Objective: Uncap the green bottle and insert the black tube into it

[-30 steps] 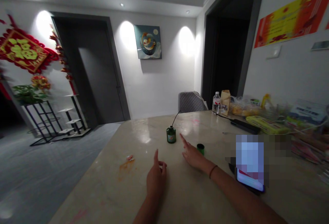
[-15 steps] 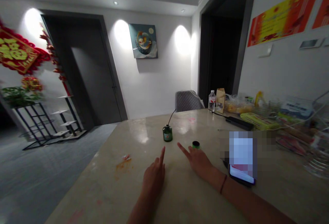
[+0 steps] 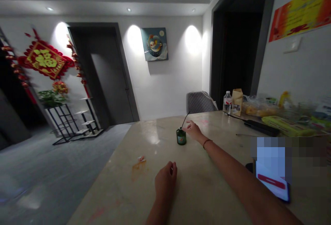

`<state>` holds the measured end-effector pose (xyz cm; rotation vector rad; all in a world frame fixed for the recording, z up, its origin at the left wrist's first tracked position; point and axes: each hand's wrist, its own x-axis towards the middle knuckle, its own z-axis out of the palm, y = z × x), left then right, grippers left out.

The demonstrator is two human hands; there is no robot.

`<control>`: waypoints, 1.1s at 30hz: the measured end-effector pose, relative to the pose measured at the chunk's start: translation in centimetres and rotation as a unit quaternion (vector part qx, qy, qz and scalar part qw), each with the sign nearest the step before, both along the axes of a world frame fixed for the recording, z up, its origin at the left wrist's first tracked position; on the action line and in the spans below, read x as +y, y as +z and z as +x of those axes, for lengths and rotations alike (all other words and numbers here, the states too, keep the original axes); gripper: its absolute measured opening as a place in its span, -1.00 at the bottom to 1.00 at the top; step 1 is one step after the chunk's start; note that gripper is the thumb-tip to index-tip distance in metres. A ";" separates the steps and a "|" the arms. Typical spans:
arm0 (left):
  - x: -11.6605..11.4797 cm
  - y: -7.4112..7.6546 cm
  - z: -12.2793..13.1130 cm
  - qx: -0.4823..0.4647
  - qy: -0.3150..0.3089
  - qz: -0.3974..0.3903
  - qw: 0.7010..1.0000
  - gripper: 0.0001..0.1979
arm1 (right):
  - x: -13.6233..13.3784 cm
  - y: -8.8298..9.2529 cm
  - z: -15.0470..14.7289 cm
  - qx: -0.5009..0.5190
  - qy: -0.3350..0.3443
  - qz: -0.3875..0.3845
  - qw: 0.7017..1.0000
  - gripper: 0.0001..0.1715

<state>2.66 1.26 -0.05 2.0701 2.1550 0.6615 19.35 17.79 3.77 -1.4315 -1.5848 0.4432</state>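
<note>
A small dark green glass bottle (image 3: 181, 138) with a pale label stands upright on the table. One thin black stick (image 3: 184, 120) leans out of its neck towards the right. My right hand (image 3: 193, 130) reaches to the bottle's mouth from the right, thumb and finger apart close beside the stick; whether they touch it is hard to make out. Nearer to me, my left hand (image 3: 165, 180) hovers over or rests on the table with its fingers loosely curled in, and nothing shows in them. The green ring-like cap is out of sight, probably behind my right forearm.
A lit phone (image 3: 271, 180) stands at the right. Behind it are a black power strip (image 3: 261, 127), a yellow-green packet (image 3: 287, 125), a water bottle (image 3: 227, 102) and a paper bag (image 3: 237, 101). An orange stain (image 3: 139, 170) marks the table (image 3: 116, 187) on the left.
My right hand has moved forward from beside the green cap to the bottle's mouth. The left hand's pointing index finger has curled in. The whole view has turned slightly left.
</note>
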 end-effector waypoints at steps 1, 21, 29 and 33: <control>0.0 0.0 0.1 -0.002 -0.005 0.000 1.000 -0.67 | 0.6 -0.1 -0.3 0.001 -0.001 -0.005 1.000 -0.26; -0.8 -0.3 0.3 0.019 -0.039 0.024 0.999 -0.66 | 1.9 0.7 -2.3 -0.107 0.024 -0.025 0.994 -0.84; -0.7 -0.2 0.3 0.015 -0.046 0.017 0.999 -0.65 | 1.5 4.5 -1.5 -0.160 0.029 0.016 0.986 -0.84; -0.6 -0.4 0.2 0.010 -0.052 0.020 0.998 -0.65 | 1.4 7.4 0.4 -0.137 0.025 0.039 0.990 -0.84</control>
